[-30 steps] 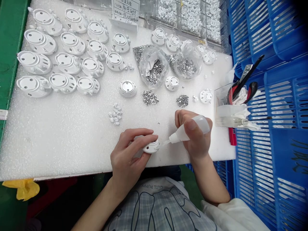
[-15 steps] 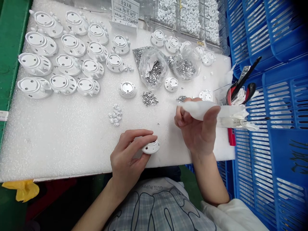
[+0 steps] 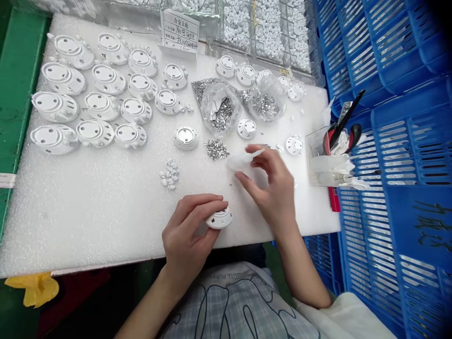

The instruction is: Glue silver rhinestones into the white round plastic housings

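My left hand [image 3: 192, 230] is closed around a small white oval plastic part [image 3: 219, 219] near the front edge of the foam-topped table. Fingers cover its left side; small square holes show on its rim. To the right, my right hand [image 3: 271, 183] has thumb and fingers around a translucent white squeeze bottle [image 3: 242, 162] with a thin tip, blurred by motion. Just beyond the bottle lies a heap of small silvery metal pieces [image 3: 216, 149]. A little cluster of white plastic bits [image 3: 169, 174] sits left of it.
Rows of white oval parts [image 3: 99, 104] stand at the left. Clear bags [image 3: 221, 110] of metal pieces lie behind. At right, a clear holder [image 3: 318, 169] contains scissors [image 3: 344, 125], beside blue crates [image 3: 399, 155]. A paper label [image 3: 180, 30] stands at the back.
My right hand has swung left and turned over with the squeeze bottle, towards the small metal heap. My left hand keeps the white oval part in nearly the same place. The view has shifted slightly.
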### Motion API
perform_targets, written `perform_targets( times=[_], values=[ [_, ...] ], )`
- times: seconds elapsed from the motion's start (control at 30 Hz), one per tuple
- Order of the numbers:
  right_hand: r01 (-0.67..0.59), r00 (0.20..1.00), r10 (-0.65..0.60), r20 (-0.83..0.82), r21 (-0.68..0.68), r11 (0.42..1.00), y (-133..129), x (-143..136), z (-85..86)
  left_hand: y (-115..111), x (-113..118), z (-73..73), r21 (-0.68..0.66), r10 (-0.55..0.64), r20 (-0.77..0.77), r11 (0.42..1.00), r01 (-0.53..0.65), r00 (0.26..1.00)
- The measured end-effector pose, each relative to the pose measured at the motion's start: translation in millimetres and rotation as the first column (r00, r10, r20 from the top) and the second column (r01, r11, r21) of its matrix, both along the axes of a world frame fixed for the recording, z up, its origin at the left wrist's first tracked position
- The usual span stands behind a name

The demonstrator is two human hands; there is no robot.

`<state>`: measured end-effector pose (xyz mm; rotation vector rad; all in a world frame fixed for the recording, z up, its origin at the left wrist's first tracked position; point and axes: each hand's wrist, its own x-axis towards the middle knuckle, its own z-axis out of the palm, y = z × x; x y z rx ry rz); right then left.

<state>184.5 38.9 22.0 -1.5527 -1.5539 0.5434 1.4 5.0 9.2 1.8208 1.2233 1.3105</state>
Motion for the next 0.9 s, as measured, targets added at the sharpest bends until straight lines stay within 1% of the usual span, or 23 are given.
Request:
perform_targets(
  times=[0.07, 0.1, 0.2, 0.37, 0.47, 0.57, 0.7, 0.9],
  values=[
    [0.087, 0.996, -0.087, 0.01, 0.017, 0.996, -14, -1, 2.3, 0, 0, 0.1, 0.003, -0.002, 0.011, 1.0, 0.002, 1.0],
    [0.092, 0.995, -0.093, 0.048, 0.015, 0.996, -20, -3, 2.7, 0, 0, 0.2, 0.005, -0.004, 0.012, 1.0, 0.004, 1.0],
    [0.024, 0.982, -0.024, 0.188, 0.004, 1.0, -30, -9, 0.8, 0, -1, 0.1, 0.009, -0.016, 0.001, 1.0, 0.016, 1.0],
    [-0.02, 0.95, 0.018, 0.312, 0.005, 1.0, -25, -17, -4.3, 0, -1, 0.1, 0.007, -0.016, 0.026, 1.0, 0.016, 1.0],
    [-0.022, 0.933, 0.01, 0.359, 0.028, 0.999, -23, -19, -6.4, 0, -1, 0.8, -0.003, -0.015, 0.023, 1.0, 0.015, 1.0],
    [-0.014, 0.927, -0.002, 0.375, 0.041, 0.999, -23, -21, -9.4, 1, -2, 1.6, -0.01, -0.032, 0.018, 0.999, 0.033, 0.999],
    [0.001, 0.93, -0.007, 0.367, 0.016, 1.0, -21, -20, -12.4, 1, -4, 1.7, -0.035, -0.058, 0.054, 0.998, 0.06, 0.997],
    [-0.031, 0.972, 0.039, 0.232, -0.038, 0.999, -19, -12, -8.0, 1, -8, 1.7, -0.108, -0.087, 0.123, 0.989, 0.1, 0.989]
  ],
)
